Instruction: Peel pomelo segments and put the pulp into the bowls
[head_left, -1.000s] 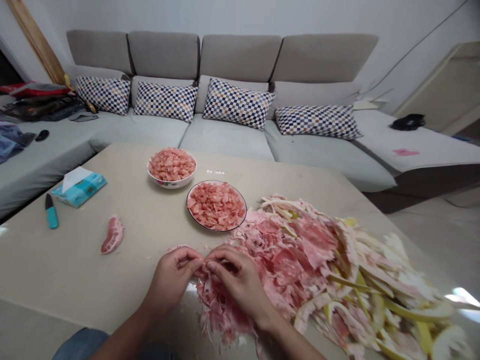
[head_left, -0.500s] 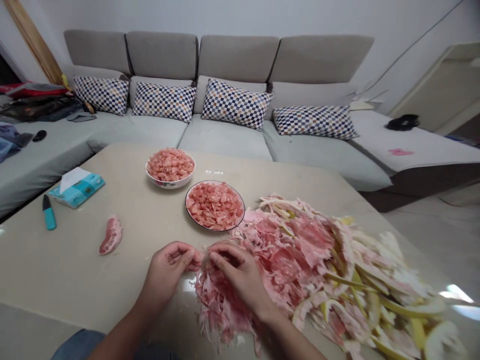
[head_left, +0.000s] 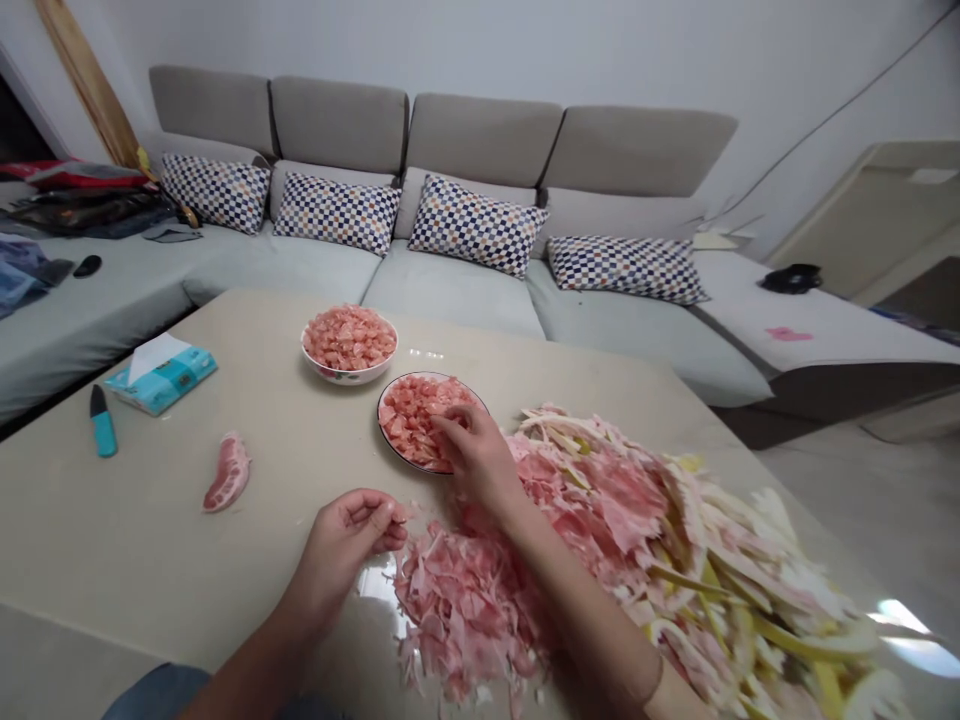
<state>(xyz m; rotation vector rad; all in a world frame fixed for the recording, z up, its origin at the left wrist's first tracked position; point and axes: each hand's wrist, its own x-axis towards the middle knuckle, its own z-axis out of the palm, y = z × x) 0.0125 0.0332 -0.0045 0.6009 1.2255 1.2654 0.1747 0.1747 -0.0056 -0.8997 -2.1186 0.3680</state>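
Note:
My left hand (head_left: 349,535) is closed in a pinch just above the table, with a small pale-pink bit of pomelo segment (head_left: 403,513) at its fingertips. Over the dark-rimmed plate (head_left: 390,445) reaches my right hand (head_left: 480,450), its thumb and fingers pinched together by the pomelo pulp (head_left: 412,405) heaped there. Whether a piece sits between those fingertips is hidden. Beneath my right forearm spreads a pile of torn pink membranes (head_left: 472,605). One whole peeled pomelo segment (head_left: 228,474) lies apart on the left.
Behind the plate stands a bowl (head_left: 349,376) heaped with pulp. Thick yellow-white pomelo peels (head_left: 750,590) cover the table's right side. At the left lie a teal-handled knife (head_left: 103,425) and a tissue pack (head_left: 161,375). A grey sofa (head_left: 457,300) borders the table's far side.
My right hand has left my left hand's side and moved forward over the plate. My left hand stays nearly in place, still pinching. The view has tilted slightly.

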